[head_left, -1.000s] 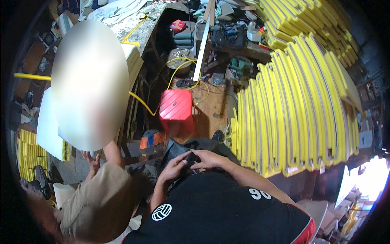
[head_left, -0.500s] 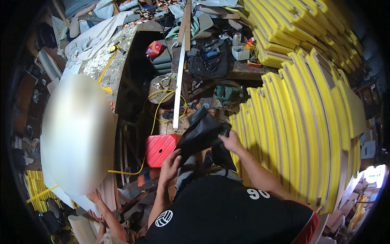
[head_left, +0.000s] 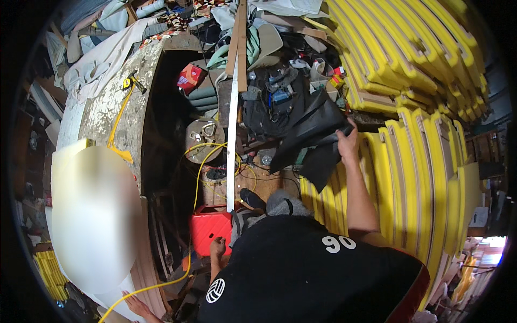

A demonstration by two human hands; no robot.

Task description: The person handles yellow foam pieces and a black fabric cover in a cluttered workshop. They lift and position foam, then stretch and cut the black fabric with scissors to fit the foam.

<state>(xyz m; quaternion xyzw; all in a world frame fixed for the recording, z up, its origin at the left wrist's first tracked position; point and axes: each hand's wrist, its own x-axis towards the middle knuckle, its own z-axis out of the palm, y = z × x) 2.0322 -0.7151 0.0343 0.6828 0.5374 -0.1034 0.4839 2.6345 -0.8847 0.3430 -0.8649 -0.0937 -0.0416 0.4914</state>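
A limp black sheet [head_left: 312,137], fabric or vinyl by its look, hangs from my right hand [head_left: 348,142]. The fingers pinch its right edge, and its lower corner dangles before the yellow stack. My left hand [head_left: 217,247] is down by my side with curled fingers and no visible object in them. It is nearest to a red plastic stool [head_left: 207,229] with a small hole in its top. Behind the sheet, a dark bag [head_left: 264,107] with blue items on it is partly covered.
Yellow-edged foam-and-board panels [head_left: 398,204] are stacked at the right. A long white strip [head_left: 232,140] stands ahead. A yellow hose [head_left: 196,183] crosses the floor. At left are a worn bench [head_left: 118,102], a tape measure [head_left: 127,83] and another person's hand [head_left: 137,304] at a pale panel.
My right hand has carried the black sheet up and to the right, away from my lap. My left hand has let go of it and dropped back beside the red stool.
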